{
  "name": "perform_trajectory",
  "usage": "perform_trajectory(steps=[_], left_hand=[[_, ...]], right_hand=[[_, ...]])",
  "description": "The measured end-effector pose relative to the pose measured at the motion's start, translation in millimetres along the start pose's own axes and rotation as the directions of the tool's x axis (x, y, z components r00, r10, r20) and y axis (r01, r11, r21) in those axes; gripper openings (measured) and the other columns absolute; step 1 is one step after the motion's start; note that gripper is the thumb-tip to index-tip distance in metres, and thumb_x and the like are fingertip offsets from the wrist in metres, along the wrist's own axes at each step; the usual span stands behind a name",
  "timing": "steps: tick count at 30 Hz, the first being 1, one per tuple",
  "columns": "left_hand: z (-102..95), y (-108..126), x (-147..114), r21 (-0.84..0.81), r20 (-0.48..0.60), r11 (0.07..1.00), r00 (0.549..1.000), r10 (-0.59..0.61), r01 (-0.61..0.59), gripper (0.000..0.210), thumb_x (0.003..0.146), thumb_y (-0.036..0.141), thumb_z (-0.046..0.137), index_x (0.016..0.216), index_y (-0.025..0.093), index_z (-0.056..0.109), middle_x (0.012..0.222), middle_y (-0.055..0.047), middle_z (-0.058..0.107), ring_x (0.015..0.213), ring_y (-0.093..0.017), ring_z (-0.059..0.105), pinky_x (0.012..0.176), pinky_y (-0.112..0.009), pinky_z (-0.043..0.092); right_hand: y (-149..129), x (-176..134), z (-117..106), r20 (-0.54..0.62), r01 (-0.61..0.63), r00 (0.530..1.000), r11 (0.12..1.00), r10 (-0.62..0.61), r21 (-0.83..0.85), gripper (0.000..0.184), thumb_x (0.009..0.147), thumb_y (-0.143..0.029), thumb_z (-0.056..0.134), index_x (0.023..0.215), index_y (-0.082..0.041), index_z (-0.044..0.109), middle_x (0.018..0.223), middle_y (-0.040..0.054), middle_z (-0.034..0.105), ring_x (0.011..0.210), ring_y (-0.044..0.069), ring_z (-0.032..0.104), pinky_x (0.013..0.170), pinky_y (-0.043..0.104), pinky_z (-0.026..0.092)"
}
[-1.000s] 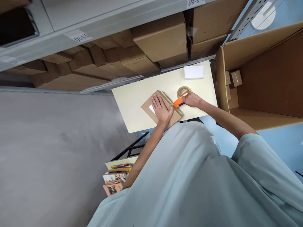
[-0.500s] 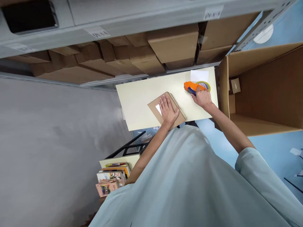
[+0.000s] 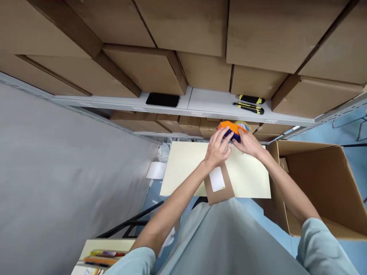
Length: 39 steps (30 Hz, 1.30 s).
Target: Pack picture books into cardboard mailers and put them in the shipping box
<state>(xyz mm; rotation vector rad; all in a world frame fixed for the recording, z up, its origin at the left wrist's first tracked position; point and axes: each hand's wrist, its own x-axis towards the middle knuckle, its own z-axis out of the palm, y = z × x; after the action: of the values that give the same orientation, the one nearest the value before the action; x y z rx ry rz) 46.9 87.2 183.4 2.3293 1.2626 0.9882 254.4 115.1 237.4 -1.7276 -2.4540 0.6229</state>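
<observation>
My right hand (image 3: 250,143) is wrapped round an orange and blue tape dispenser (image 3: 227,125), raised above the far edge of the cream tabletop (image 3: 183,172). A roll of tape (image 3: 243,125) sits in the dispenser. The fingers of my left hand (image 3: 217,151) bend over the dispenser's left end and touch its blue part; the fingertips are partly hidden. Below my left wrist lies a flat brown cardboard parcel (image 3: 229,187) with a white label (image 3: 217,178) facing up. Its near end sticks out past the table's front edge, close to my shirt.
A large open carton (image 3: 312,183) stands right of the table, a small box (image 3: 283,165) inside. Shelves ahead hold brown boxes (image 3: 200,72), a black phone (image 3: 162,99) and two utility knives (image 3: 250,105). Books (image 3: 103,259) lie lower left, beside a grey wall (image 3: 71,164).
My left hand has left the parcel and come to the tape dispenser, which my right hand has brought leftward. The parcel has turned and sits nearer my body. My view has tilted up.
</observation>
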Motion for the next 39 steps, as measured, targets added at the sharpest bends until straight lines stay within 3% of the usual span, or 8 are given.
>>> perform_trajectory(steps=[5,11,19,24,27,32,35,39], left_hand=[[-52.9,-51,75,0.063,-0.092,0.996,0.994,-0.054,0.060,0.058,0.105,0.028,0.049,0.162,0.019,0.056,0.177,-0.015,0.044,0.169,-0.033,0.033,0.140,-0.058,0.028],[-67.0,-102,109,0.065,-0.047,0.984,0.985,-0.164,0.167,0.062,0.098,0.021,0.051,0.159,0.011,0.056,0.173,-0.020,0.047,0.164,-0.037,0.040,0.138,-0.057,0.032],[-51.7,-115,95,0.006,0.000,0.978,0.978,-0.207,0.207,0.076,0.098,0.028,0.057,0.171,0.011,0.041,0.186,-0.016,0.025,0.173,-0.036,0.024,0.141,-0.056,0.023],[-37.1,-107,-18,-0.040,-0.016,0.937,0.937,-0.348,0.347,0.072,0.107,0.045,0.054,0.173,0.018,0.038,0.187,-0.012,0.023,0.175,-0.031,0.019,0.143,-0.052,0.018],[-16.9,-89,-127,-0.064,0.087,0.816,0.818,-0.568,0.574,0.072,0.108,0.056,0.054,0.168,0.018,0.045,0.181,-0.018,0.038,0.171,-0.032,0.031,0.142,-0.051,0.022],[20.3,-45,-268,-0.049,0.331,0.410,0.402,-0.854,0.911,0.072,0.101,0.064,0.060,0.157,0.017,0.057,0.168,-0.023,0.055,0.160,-0.037,0.050,0.134,-0.057,0.038],[34.8,-25,-298,-0.049,0.407,0.222,0.222,-0.886,0.974,0.074,0.098,0.067,0.064,0.150,0.015,0.061,0.164,-0.025,0.059,0.157,-0.039,0.053,0.131,-0.057,0.041],[43.8,-12,-297,-0.093,0.542,0.139,0.167,-0.824,0.986,0.063,0.095,0.068,0.067,0.135,0.020,0.069,0.152,-0.018,0.071,0.150,-0.038,0.061,0.128,-0.051,0.046]], right_hand=[[-19,113,-50,-0.123,0.177,0.973,0.973,-0.196,-0.152,0.043,0.107,-0.036,0.050,0.136,-0.006,0.059,0.128,0.0265,0.075,0.117,0.041,0.073,0.107,0.056,0.055],[-50,197,-61,0.054,0.081,0.996,0.967,-0.070,-0.240,0.040,0.106,-0.030,0.058,0.137,-0.007,0.064,0.138,0.0244,0.074,0.127,0.038,0.071,0.112,0.049,0.054],[-47,198,-36,-0.109,0.096,0.986,0.964,-0.126,-0.246,0.052,0.107,-0.034,0.053,0.145,0.002,0.056,0.152,0.0329,0.062,0.143,0.045,0.059,0.124,0.062,0.042],[-15,118,6,-0.387,0.208,0.901,0.978,-0.198,-0.017,0.064,0.114,-0.053,0.038,0.161,-0.011,0.046,0.166,0.0243,0.050,0.159,0.044,0.041,0.130,0.068,0.032],[12,29,71,-0.380,0.097,0.925,0.971,-0.006,0.220,0.064,0.114,-0.059,0.036,0.159,-0.016,0.049,0.165,0.0221,0.053,0.158,0.041,0.044,0.130,0.065,0.035],[30,-125,203,-0.016,-0.332,0.897,0.696,0.442,0.637,0.063,0.109,-0.067,0.038,0.141,-0.018,0.062,0.146,0.0240,0.069,0.135,0.036,0.067,0.118,0.056,0.054],[21,-183,252,0.275,-0.545,0.808,0.485,0.521,0.684,0.065,0.106,-0.073,0.037,0.132,-0.021,0.066,0.134,0.0201,0.076,0.123,0.035,0.074,0.108,0.054,0.061],[1,-215,276,0.478,-0.603,0.794,0.392,0.376,0.695,0.067,0.105,-0.080,0.031,0.115,-0.027,0.069,0.118,0.0113,0.080,0.114,0.032,0.074,0.107,0.052,0.060]])
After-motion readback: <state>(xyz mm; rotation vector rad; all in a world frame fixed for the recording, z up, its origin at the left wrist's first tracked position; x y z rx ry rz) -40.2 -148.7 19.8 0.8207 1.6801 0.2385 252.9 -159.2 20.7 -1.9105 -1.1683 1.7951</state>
